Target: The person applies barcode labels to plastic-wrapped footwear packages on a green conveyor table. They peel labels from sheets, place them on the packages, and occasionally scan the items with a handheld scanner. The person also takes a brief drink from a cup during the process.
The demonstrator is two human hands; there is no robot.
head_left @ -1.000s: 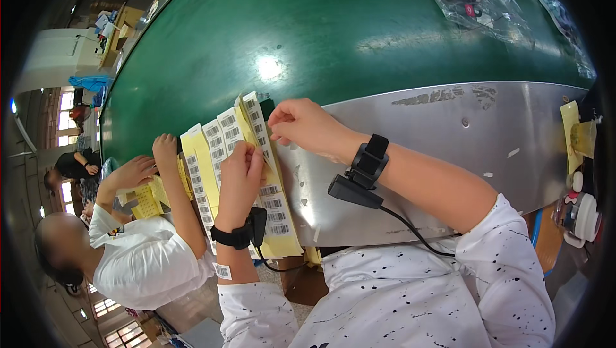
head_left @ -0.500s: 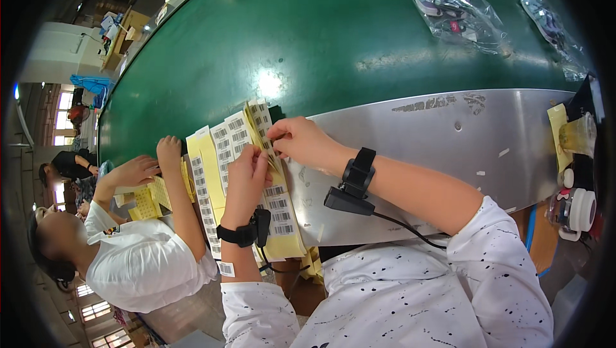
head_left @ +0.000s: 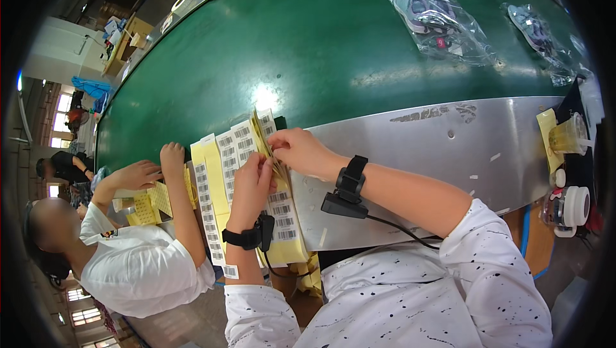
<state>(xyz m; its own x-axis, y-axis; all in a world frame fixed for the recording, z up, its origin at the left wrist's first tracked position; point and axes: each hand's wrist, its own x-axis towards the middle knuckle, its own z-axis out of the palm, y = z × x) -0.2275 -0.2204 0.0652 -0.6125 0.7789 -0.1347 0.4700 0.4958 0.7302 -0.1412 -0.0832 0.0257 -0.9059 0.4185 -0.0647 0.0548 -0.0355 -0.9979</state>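
Observation:
Yellow backing sheets covered in white barcode stickers [head_left: 232,155] lie in a stack on the metal ledge [head_left: 449,149] beside a green conveyor belt [head_left: 289,46]. My left hand [head_left: 251,181] presses down on the stack and pinches at a sheet. My right hand [head_left: 298,150] grips the upper edge of a sheet, fingers curled round it and lifting it off the stack. Both wrists carry black bands with a small black device; a cable runs from the right one.
A co-worker in a white shirt sits at my left, hands [head_left: 138,173] on other yellow sticker sheets [head_left: 151,200]. Clear plastic bags holding footwear [head_left: 443,24] ride the belt at upper right. A tape roll [head_left: 573,205] and a yellow-lined container [head_left: 564,137] sit at the right edge.
The view has shifted down, so the bags on the belt sit lower in the picture. My hands stay on the sticker stack, the right one peeling a sheet a little higher.

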